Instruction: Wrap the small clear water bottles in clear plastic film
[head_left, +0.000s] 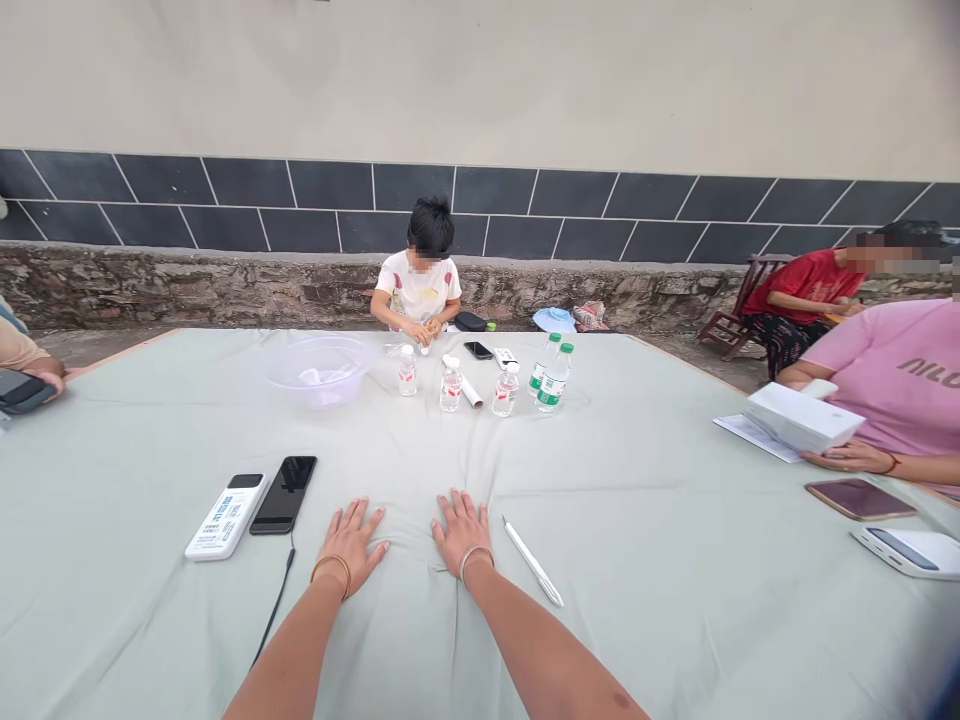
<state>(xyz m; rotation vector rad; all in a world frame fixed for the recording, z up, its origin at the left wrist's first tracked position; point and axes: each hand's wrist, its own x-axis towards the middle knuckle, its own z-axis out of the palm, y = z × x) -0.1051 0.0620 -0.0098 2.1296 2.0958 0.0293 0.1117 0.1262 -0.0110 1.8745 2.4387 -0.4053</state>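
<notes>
My left hand (350, 545) lies flat on the pale green tablecloth (615, 560), fingers spread, with a bracelet at the wrist. To its left are a black smartphone (285, 494) with a dark strap and a white power bank (226, 517) with blue print. My right hand (463, 535) also rests palm down, fingers apart, a silver bangle at its wrist. Just right of it, a white pen (532, 562) lies at a slant, not touching the hand. Neither hand holds anything.
Small water bottles (451, 386) and green-capped bottles (553, 378) stand farther back, beside a clear purple basin (322, 372). A person (418, 285) sits across. At right, another person's hand (847, 457) holds a white box (806, 415) near a phone (860, 500).
</notes>
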